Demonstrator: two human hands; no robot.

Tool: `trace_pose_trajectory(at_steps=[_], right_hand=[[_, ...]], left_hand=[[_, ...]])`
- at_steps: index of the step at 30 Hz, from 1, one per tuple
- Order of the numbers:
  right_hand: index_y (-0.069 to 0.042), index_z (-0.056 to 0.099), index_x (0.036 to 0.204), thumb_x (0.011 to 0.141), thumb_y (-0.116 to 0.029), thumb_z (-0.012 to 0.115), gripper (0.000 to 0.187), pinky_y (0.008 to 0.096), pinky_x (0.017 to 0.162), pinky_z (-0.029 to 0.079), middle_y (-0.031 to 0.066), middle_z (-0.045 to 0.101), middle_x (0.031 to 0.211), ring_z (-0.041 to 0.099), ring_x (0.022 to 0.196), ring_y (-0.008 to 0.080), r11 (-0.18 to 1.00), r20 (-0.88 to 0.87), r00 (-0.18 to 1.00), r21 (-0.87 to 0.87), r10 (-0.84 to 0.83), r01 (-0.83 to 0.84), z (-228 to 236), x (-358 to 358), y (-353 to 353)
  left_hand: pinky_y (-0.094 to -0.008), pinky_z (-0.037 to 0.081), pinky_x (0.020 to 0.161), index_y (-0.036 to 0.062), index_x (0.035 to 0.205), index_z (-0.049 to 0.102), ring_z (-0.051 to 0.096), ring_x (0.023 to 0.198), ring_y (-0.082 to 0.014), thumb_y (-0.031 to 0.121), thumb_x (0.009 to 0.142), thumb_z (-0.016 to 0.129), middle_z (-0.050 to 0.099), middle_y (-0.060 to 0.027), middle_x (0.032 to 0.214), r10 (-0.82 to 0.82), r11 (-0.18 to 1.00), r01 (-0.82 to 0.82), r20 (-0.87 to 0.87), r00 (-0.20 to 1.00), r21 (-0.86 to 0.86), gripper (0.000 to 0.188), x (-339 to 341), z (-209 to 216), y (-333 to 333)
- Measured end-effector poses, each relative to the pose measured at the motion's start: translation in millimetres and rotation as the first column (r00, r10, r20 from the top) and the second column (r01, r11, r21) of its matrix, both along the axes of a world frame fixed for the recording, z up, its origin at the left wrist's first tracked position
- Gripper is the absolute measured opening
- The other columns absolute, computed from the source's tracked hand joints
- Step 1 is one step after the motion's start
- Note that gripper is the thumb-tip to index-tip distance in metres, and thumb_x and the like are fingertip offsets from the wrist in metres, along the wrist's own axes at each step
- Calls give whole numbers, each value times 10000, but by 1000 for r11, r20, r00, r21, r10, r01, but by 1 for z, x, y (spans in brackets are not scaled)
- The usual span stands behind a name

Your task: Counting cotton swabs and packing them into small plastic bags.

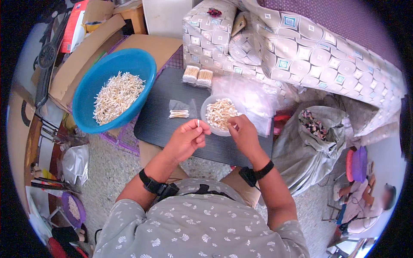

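Note:
My left hand (188, 138) is closed, with a white-tipped cotton swab (198, 123) standing up between thumb and fingers. At the right rim of a translucent round bowl (205, 103), my right hand (245, 135) has its fingers bent together; whether a swab is in them is hidden. Loose cotton swabs (220, 111) heap up inside the bowl. Left of it, a few swabs (179, 114) lie side by side on a small clear plastic bag (183, 105). Everything here rests on a dark table (155, 94).
A big blue basin (148, 64) full of loose swabs stands at the left. Two packed swab bundles (198, 76) sit at the table's far edge, beside a pile of clear bags (254, 96). A grey sack (301, 150) stands at the right; farther right sits another person (365, 202).

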State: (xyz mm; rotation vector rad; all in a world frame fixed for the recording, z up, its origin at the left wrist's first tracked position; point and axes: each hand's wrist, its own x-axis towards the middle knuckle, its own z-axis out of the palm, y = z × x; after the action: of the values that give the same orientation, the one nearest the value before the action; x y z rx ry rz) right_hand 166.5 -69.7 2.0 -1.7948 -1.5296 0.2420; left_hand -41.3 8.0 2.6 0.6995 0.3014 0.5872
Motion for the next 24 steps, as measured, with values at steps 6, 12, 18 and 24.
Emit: trace_pose_trajectory(at_steps=[6, 12, 18, 24], right_hand=[[-77, 619, 871, 783, -186, 615, 140, 426, 689, 480, 134, 573, 863, 589, 816, 324, 995, 269, 963, -103, 12, 16, -11, 3, 23], [-78, 629, 826, 781, -202, 616, 133, 418, 676, 480, 127, 578, 848, 593, 788, 316, 987, 260, 966, -158, 11, 31, -17, 5, 29], [-43, 629, 867, 775, -118, 653, 121, 361, 670, 485, 118, 597, 852, 605, 762, 266, 999, -82, 996, 44, 23, -20, -8, 7, 26], [-32, 622, 901, 796, -99, 654, 129, 326, 676, 497, 122, 614, 877, 611, 774, 238, 995, -210, 976, 94, 54, -35, 7, -3, 21]], left_hand=[[-170, 257, 425, 72, 1053, 554, 321, 496, -21, 157, 938, 504, 478, 32, 705, 12, 999, -5, -143, 990, 48, 152, -10, 10, -1], [-175, 234, 405, 95, 1081, 563, 296, 484, -13, 214, 949, 505, 382, 72, 621, 4, 998, 9, -206, 979, 66, 186, -8, 10, -3], [-175, 230, 410, 84, 1089, 576, 297, 482, -22, 195, 922, 546, 381, 79, 643, 37, 982, 23, -311, 950, 188, 203, 2, 10, -1], [-168, 252, 428, 97, 1089, 620, 332, 513, 1, 175, 884, 597, 469, 94, 708, 235, 875, -56, -321, 917, 481, 221, 19, 20, 5]])
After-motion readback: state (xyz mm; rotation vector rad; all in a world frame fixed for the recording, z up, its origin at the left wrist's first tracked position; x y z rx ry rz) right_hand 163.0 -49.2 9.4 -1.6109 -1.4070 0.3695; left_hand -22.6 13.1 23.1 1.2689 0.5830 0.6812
